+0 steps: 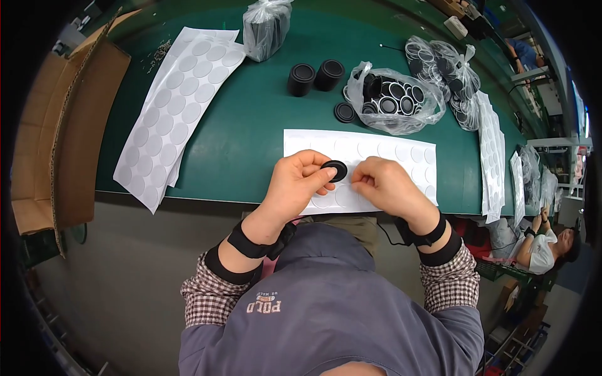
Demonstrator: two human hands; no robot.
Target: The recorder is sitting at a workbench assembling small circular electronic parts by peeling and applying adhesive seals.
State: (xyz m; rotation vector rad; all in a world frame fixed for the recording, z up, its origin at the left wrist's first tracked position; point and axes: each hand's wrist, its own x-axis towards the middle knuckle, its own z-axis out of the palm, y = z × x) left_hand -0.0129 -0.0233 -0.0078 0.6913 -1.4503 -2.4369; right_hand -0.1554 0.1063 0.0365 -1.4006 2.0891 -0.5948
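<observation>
Between the thumb and fingers of my left hand (296, 180) is a round black disc (337, 170) with a raised rim, tilted above a white sheet of round stickers (360, 143). Just right of the disc, my right hand (385, 183) is closed in a pinch over the same sheet. Whatever its fingertips hold, if anything, is too small or hidden to make out. Beyond the sheet lies an open clear plastic bag (433, 113) full of black discs and white-edged rings. One loose black disc (344, 112) rests beside the bag. Two stacks of black discs, a left stack (301, 80) and a right stack (329, 74), stand farther back.
More sticker sheets (164, 119) overlap at the left, near an open cardboard box (81, 144). A tied plastic bag (266, 31) stands at the back; other filled bags (439, 66) lie back right. Another sheet stack (492, 156) sits at right, with a seated person (545, 247) beyond.
</observation>
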